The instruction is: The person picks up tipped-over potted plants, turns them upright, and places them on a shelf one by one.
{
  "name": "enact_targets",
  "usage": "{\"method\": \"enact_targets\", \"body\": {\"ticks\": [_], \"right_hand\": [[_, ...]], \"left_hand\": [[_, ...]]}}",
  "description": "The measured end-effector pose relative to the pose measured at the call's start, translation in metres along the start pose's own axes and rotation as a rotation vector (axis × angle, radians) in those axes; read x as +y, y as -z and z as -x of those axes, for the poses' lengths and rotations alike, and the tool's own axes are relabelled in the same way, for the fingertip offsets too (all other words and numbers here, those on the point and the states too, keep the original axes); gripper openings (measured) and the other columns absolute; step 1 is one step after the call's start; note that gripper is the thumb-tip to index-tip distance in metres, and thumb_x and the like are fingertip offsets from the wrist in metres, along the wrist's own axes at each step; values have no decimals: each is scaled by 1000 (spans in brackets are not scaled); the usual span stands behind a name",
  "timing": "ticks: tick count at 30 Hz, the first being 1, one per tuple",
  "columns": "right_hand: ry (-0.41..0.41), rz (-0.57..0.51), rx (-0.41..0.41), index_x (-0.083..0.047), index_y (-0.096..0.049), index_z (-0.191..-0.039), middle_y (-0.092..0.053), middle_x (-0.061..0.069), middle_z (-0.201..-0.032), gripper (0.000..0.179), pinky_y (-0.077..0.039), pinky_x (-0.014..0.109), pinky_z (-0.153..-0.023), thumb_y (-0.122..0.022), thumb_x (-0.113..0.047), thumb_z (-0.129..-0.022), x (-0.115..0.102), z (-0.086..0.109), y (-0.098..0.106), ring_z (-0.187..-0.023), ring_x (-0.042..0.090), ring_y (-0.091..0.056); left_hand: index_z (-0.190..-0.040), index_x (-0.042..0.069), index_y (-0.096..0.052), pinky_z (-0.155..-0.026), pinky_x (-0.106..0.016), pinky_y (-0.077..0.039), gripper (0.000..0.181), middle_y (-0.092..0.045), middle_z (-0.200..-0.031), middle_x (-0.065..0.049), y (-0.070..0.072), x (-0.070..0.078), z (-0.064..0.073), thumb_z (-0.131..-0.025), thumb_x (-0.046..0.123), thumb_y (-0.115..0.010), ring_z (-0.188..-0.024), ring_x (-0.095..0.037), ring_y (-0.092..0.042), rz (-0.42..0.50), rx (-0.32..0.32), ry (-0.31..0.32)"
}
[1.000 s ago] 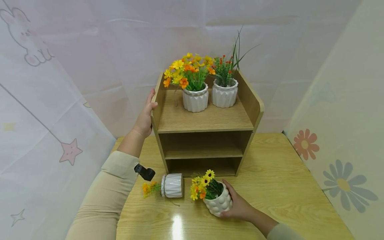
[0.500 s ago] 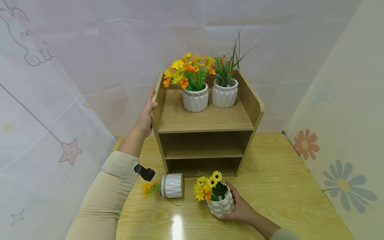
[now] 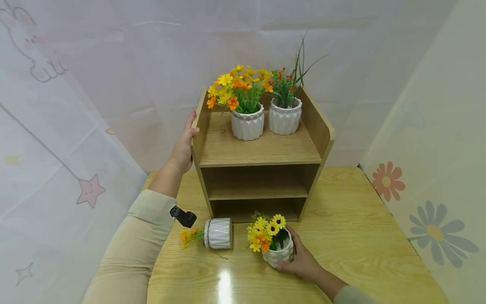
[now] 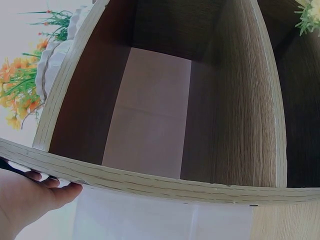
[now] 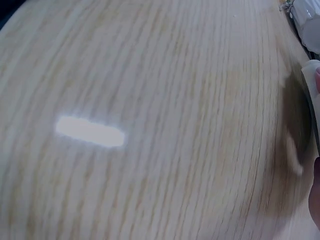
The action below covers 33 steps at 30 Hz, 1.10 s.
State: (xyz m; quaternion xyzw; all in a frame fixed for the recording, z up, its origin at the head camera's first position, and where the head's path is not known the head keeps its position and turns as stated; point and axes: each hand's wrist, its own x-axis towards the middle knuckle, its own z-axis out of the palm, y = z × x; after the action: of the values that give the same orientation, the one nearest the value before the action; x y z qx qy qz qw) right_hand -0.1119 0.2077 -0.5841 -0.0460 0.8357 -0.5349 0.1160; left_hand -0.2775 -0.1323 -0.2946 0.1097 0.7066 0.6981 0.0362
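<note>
My left hand [image 3: 183, 150] rests against the outer left side of a small wooden shelf unit [image 3: 260, 161], its fingers extended along the panel; in the left wrist view, fingertips [image 4: 70, 192] lie at the panel's edge. Low in front of the unit, my right hand [image 3: 301, 261] grips a cream bumpy flowerpot [image 3: 279, 254] by its right side. Yellow and orange artificial flowers [image 3: 262, 232] lean left out of it. The right wrist view catches only a sliver of this pot at its right edge, with its shadow on the wood.
Two white ribbed pots [image 3: 247, 125] with flowers and greenery stand on the unit's top. Another white flowerpot [image 3: 219, 233] lies on its side on the wooden table [image 3: 353, 236], left of the held pot. Printed cloth walls [image 3: 421, 139] enclose the back and sides.
The cream pot in my right hand has shifted a little right, then slightly up in the head view, its opening turning more toward the camera. My left hand stays on the shelf unit.
</note>
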Motion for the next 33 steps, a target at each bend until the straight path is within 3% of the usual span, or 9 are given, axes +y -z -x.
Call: {"method": "enact_targets", "body": {"ticks": [11, 33], "right_hand": [[-12, -59, -15, -22, -13, -156, -27, 23, -157, 123, -41, 53, -103, -92, -14, -62, -3, -11, -3, -138, 46, -36], [-18, -18, 15, -14, -16, -153, -34, 22, -154, 120, -31, 58, -110, -93, -18, -61, -1, -12, -9, -140, 43, -36]], "left_hand": [[-158, 37, 3, -119, -57, 1, 71, 11, -164, 16, -1, 1, 0, -95, 25, -27, -152, -22, 10, 6, -6, 1], [-158, 37, 2, -119, -56, 2, 70, 10, -164, 16, -1, 1, -1, -94, 24, -27, -151, -20, 10, -2, -4, -1]]}}
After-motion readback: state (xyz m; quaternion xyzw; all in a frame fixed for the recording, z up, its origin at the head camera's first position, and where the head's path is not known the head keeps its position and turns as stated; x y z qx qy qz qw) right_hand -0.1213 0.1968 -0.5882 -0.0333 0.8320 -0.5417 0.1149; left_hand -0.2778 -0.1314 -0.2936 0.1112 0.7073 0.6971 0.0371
